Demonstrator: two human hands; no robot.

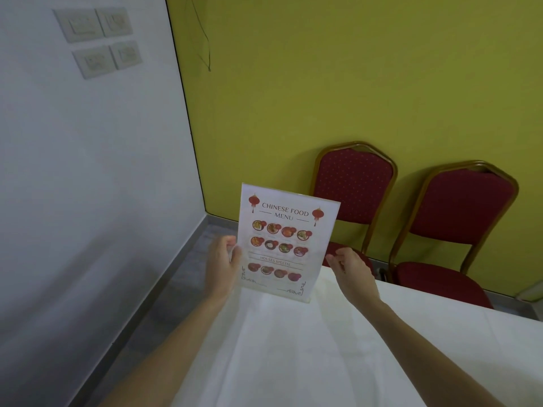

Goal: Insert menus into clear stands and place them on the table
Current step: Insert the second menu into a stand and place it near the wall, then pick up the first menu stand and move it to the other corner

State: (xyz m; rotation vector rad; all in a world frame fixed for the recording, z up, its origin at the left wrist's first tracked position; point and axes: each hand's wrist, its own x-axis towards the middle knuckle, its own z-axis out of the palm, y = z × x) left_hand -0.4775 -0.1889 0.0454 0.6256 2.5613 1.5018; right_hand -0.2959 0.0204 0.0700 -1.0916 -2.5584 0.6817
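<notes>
A clear stand holding a "Chinese Food Menu" sheet (283, 242) stands upright at the far left corner of the table covered in white cloth (323, 348). Its base touches the cloth near the table's edge. My left hand (221, 262) grips the stand's left edge, thumb on the front. My right hand (351, 270) hovers just off the stand's right edge with fingers apart, touching nothing that I can see.
Two red padded chairs with gold frames (352, 189) (458, 218) stand against the yellow wall behind the table. A white wall with switch plates (97, 39) runs along the left. Grey floor (176, 274) lies between that wall and the table.
</notes>
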